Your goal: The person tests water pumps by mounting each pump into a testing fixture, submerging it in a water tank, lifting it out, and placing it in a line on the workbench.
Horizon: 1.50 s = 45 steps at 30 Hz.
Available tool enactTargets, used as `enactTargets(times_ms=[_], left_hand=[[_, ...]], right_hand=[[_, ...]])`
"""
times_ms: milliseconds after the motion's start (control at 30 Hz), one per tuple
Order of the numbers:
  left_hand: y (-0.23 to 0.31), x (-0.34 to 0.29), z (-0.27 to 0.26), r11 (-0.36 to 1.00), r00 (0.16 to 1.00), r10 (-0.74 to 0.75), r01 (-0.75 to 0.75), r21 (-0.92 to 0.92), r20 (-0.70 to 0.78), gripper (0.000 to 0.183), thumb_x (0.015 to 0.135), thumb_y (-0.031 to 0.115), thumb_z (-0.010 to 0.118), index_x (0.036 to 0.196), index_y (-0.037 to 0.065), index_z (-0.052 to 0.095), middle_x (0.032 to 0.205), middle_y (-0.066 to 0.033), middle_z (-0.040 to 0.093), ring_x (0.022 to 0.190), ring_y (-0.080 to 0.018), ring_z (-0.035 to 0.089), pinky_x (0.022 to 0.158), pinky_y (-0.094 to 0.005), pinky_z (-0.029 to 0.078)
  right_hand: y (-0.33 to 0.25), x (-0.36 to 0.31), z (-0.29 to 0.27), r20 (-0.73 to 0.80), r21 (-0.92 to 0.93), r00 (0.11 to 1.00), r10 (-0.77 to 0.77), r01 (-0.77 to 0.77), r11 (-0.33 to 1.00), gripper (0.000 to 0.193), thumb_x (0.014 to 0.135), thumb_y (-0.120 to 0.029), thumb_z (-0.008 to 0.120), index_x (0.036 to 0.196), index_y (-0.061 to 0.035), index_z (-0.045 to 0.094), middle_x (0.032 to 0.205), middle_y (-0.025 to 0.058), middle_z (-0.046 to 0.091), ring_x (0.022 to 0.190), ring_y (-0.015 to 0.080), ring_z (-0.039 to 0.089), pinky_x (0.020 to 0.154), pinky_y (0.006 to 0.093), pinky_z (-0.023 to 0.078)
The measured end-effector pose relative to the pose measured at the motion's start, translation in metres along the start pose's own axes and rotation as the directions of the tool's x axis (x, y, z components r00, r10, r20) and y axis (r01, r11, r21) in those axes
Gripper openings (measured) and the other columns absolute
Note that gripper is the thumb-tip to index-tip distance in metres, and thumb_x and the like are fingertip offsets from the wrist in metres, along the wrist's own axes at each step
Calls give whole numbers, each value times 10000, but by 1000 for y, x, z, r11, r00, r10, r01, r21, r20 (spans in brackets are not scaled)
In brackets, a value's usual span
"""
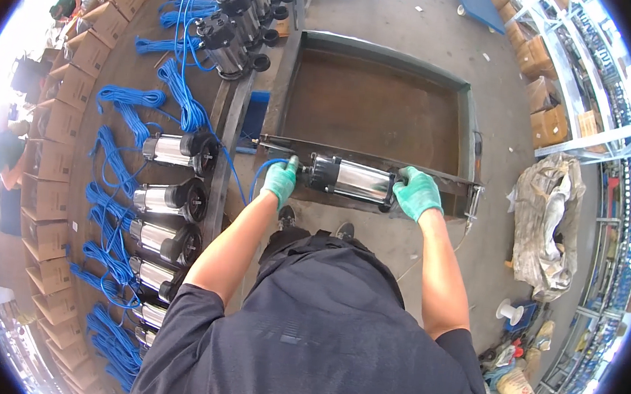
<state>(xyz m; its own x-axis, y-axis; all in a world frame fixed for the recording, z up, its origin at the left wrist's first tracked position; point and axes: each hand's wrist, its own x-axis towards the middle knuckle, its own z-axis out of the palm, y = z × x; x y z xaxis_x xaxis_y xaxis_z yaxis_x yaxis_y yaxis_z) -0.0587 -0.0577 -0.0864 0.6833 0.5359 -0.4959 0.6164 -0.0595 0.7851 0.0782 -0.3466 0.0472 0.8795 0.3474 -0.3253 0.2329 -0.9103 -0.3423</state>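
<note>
A steel-bodied pump with black ends (pixel 361 180) lies level between my hands at the near rim of a rectangular metal tank (pixel 386 48). My left hand (pixel 281 182), in a green glove, is closed round its left end, where a blue cable (pixel 234 170) runs off to the left. My right hand (pixel 418 193), gloved the same, grips the black right end; its fingertips are partly hidden. A metal bar (pixel 289 149) runs across the tank just beyond the pump. Brown fills the tank's inside; whether it is liquid or bare bottom I cannot tell.
Several similar pumps (pixel 171 200) lie in a row to the left, with coiled blue cables (pixel 114 163). More pumps (pixel 227 46) stand at the far left. Cardboard boxes (pixel 49 169) line the left side. At right are a crumpled sack (pixel 547 223), shelving (pixel 594 137) and a white spool (pixel 510 312).
</note>
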Motion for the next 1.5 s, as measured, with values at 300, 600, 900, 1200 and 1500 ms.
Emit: enactTargets(times_ms=[300,600,900,1200,1500], left_hand=[[48,-39,-120,900,891,419,-383,208,-175,365,975,336,693,1082,-11,724,1014,-231,743,994,-354,714,894,-402,544],[76,78,-269,478,930,46,299,826,-363,717,908,679,623,1229,40,688,1234,-189,722,1171,-359,685,1013,-445,511],[-27,161,-306,888,984,-101,156,432,-148,431,939,218,640,1336,51,660,1074,-147,746,944,-261,719,803,-377,562],[-26,95,-340,774,767,431,-43,632,-475,520,843,193,801,1299,15,626,1042,-170,726,890,-334,690,866,-418,557],[48,-41,-192,723,612,691,-565,399,-385,330,935,141,746,1232,19,666,1078,-130,715,938,-205,684,841,-327,550]], right_hand=[[-14,11,11,-5,-104,995,104,-104,989,350,916,-279,621,1214,-107,681,1175,192,724,1110,395,679,957,490,535],[-18,10,22,-143,-62,984,102,-112,992,266,942,-252,608,1157,-110,673,1135,171,730,1049,392,692,909,497,544],[-17,14,29,-203,-19,975,88,-93,995,249,932,-254,630,1132,-114,680,1090,185,735,1031,391,695,886,498,546],[-12,10,31,-201,4,978,65,-65,998,264,930,-261,634,1142,-109,678,1106,185,733,1042,393,692,904,492,543],[-10,9,22,-94,62,993,77,-71,996,405,925,-300,601,1265,-89,657,1242,179,703,1156,379,661,994,468,519]])
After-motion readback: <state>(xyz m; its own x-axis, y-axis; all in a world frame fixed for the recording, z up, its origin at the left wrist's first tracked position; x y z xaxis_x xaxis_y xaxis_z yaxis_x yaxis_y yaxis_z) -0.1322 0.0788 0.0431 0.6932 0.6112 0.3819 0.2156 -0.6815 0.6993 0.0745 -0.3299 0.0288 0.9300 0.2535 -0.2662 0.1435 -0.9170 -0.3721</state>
